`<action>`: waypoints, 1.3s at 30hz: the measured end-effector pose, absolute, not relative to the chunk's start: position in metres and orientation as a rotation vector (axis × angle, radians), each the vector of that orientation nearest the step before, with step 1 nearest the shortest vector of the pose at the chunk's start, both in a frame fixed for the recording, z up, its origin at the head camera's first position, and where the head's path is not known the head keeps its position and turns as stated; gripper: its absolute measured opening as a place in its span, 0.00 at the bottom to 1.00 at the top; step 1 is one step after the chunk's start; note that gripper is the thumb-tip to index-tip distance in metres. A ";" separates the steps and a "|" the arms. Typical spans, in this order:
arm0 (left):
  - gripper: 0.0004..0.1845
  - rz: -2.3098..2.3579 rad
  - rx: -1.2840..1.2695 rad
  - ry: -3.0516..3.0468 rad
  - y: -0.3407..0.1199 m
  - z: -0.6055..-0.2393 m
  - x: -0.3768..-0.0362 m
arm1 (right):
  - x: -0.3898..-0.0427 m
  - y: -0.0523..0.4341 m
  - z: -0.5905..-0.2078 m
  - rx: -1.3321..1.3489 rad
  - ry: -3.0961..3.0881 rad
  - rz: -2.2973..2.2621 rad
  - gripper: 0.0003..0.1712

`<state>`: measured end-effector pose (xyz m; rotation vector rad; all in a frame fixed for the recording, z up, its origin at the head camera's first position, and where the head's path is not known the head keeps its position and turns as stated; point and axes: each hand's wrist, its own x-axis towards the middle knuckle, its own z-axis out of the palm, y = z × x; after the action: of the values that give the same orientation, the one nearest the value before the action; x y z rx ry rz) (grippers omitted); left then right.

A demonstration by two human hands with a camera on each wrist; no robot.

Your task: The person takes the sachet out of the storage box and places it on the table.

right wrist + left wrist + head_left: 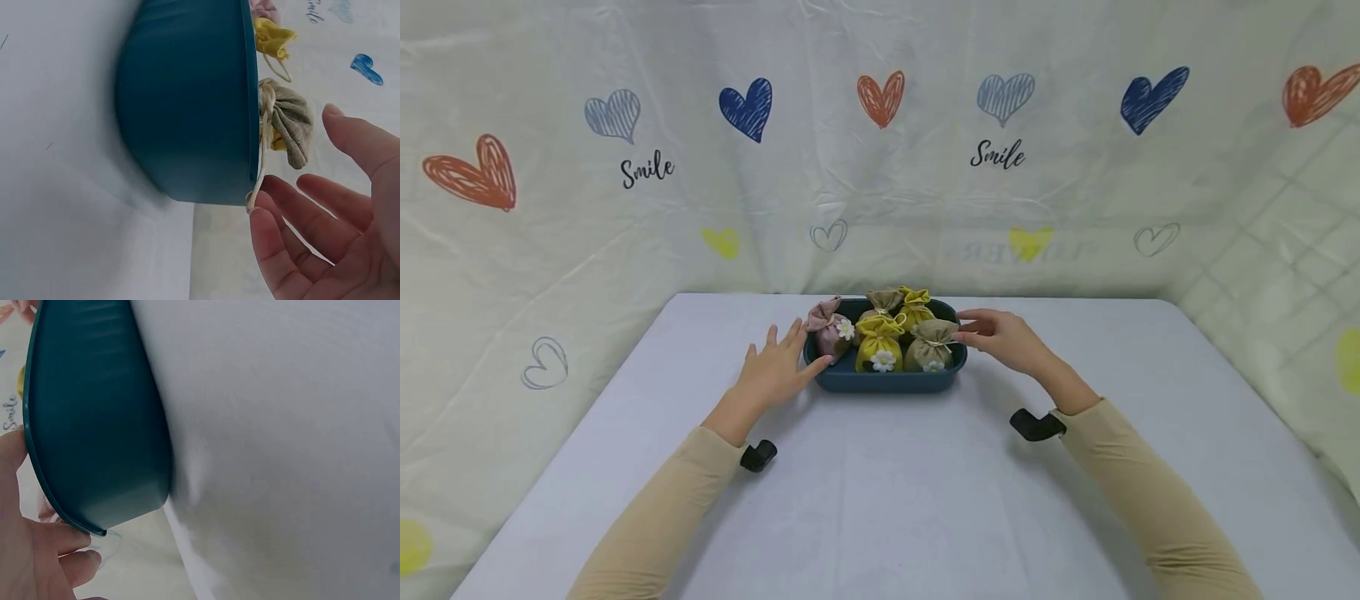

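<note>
Two hands flank a dark teal tray (850,382) at the centre of the white tabletop (925,492). Left hand (772,374) lies with fingers spread, thumb touching the tray's left rim. Right hand (1003,337) is relaxed with straight fingers, its fingertips at the right rim beside a beige pouch (932,343). Yellow and pink drawstring pouches (880,342) fill the tray.

Long beige sleeves on both arms; small black camera strapped under each wrist; hands bare.
</note>
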<state>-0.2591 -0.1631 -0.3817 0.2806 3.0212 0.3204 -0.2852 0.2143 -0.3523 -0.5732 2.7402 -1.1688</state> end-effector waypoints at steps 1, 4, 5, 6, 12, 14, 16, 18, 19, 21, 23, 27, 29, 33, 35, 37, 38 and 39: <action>0.47 0.316 0.286 3.022 -0.163 -0.382 -0.259 | -0.286 0.214 -0.353 -0.567 2.733 -1.170 0.35; 0.48 0.311 0.292 3.019 -0.163 -0.383 -0.258 | -0.289 0.213 -0.354 -0.564 2.717 -1.173 0.35; 0.49 0.306 0.296 3.018 -0.163 -0.383 -0.257 | -0.289 0.213 -0.354 -0.561 2.713 -1.174 0.34; 0.49 0.303 0.298 3.016 -0.164 -0.383 -0.257 | -0.291 0.212 -0.354 -0.561 2.711 -1.173 0.34; 0.49 0.307 0.327 3.013 -0.164 -0.383 -0.254 | -0.296 0.209 -0.357 -0.564 2.721 -1.126 0.32; 0.49 0.304 0.338 3.017 -0.164 -0.384 -0.253 | -0.297 0.208 -0.358 -0.561 2.721 -1.114 0.31; 0.49 0.296 0.347 3.022 -0.165 -0.385 -0.253 | -0.298 0.207 -0.359 -0.558 2.717 -1.118 0.31; 0.49 0.286 0.351 3.027 -0.165 -0.385 -0.253 | -0.298 0.207 -0.360 -0.558 2.714 -1.128 0.30; 0.49 0.283 0.353 3.029 -0.165 -0.386 -0.253 | -0.299 0.207 -0.360 -0.556 2.713 -1.137 0.30; 0.49 0.278 0.353 3.033 -0.165 -0.386 -0.253 | -0.299 0.206 -0.361 -0.547 2.705 -1.159 0.29; 0.49 0.281 0.353 3.032 -0.164 -0.385 -0.253 | -0.299 0.206 -0.361 -0.527 2.689 -1.186 0.29; 0.50 0.282 0.358 3.028 -0.164 -0.385 -0.253 | -0.299 0.204 -0.362 -0.468 2.651 -1.235 0.29; 0.50 0.282 0.364 3.028 -0.164 -0.386 -0.253 | -0.300 0.202 -0.363 -0.442 2.642 -1.241 0.31; 0.50 0.284 0.365 3.026 -0.164 -0.387 -0.253 | -0.302 0.200 -0.366 -0.406 2.638 -1.240 0.33; 0.50 0.285 0.362 3.025 -0.164 -0.387 -0.253 | -0.302 0.199 -0.367 -0.391 2.630 -1.252 0.31; 0.50 0.281 0.360 3.025 -0.165 -0.387 -0.253 | -0.301 0.197 -0.367 -0.379 2.622 -1.267 0.29; 0.50 0.281 0.358 3.025 -0.165 -0.387 -0.253 | -0.301 0.197 -0.367 -0.375 2.618 -1.275 0.28; 0.51 0.278 0.357 3.027 -0.165 -0.387 -0.253 | -0.301 0.196 -0.367 -0.372 2.617 -1.282 0.26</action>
<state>-0.2534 -0.1649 -0.3872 0.3573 3.0266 0.2780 -0.3007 0.1963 -0.3674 -0.3715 2.6166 -1.2818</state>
